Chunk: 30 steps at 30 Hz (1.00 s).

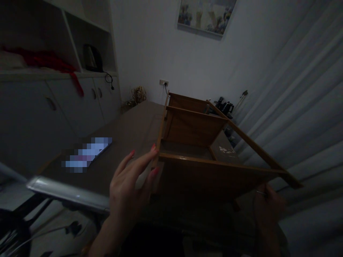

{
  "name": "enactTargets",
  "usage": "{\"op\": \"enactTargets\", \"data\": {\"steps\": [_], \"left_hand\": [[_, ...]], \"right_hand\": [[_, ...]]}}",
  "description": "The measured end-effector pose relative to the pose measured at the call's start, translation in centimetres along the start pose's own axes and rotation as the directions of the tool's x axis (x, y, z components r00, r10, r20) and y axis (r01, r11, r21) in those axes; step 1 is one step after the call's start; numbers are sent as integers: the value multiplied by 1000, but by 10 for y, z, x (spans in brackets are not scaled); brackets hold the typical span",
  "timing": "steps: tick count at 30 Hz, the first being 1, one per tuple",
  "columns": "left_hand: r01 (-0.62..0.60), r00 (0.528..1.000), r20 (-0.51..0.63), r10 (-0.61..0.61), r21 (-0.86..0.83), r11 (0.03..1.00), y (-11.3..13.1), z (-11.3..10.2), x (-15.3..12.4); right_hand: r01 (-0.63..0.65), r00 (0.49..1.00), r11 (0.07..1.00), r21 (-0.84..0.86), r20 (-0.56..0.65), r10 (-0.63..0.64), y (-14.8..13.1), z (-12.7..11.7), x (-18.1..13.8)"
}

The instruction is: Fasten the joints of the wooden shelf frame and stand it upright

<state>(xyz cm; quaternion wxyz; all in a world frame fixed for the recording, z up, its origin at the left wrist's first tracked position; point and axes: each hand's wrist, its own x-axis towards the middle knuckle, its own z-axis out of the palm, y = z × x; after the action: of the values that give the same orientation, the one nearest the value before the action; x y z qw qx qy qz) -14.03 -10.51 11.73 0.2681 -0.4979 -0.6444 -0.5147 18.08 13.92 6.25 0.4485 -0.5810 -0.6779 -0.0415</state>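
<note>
Touching a wooden rack [197, 128] at near left with parted fingers of the left hand [127, 185], with the right hand [269, 202] at near right, too dark to tell whether gripping.

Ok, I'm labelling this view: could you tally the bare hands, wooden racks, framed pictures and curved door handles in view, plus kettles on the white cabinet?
Bare left hand and bare right hand: 2
Brown wooden rack: 1
Rectangular framed picture: 1
Curved door handles: 3
Black-and-silver kettle: 1
Total: 8
</note>
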Motion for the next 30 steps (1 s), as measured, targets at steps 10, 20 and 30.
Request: {"op": "enactTargets", "data": {"steps": [10, 20, 30], "left_hand": [[-151, 987, -26, 156, 136, 979, -3, 0, 2], [-103, 994, -23, 108, 143, 984, -6, -1, 4], [-132, 987, -71, 142, 138, 982, -20, 6, 13]], "right_hand": [[-24, 1000, 999, 47, 21, 23, -9, -8, -5], [-39, 999, 998, 47, -11, 40, -15, -16, -13], [-61, 995, 998, 27, -78, 63, -4, -16, -29]]}}
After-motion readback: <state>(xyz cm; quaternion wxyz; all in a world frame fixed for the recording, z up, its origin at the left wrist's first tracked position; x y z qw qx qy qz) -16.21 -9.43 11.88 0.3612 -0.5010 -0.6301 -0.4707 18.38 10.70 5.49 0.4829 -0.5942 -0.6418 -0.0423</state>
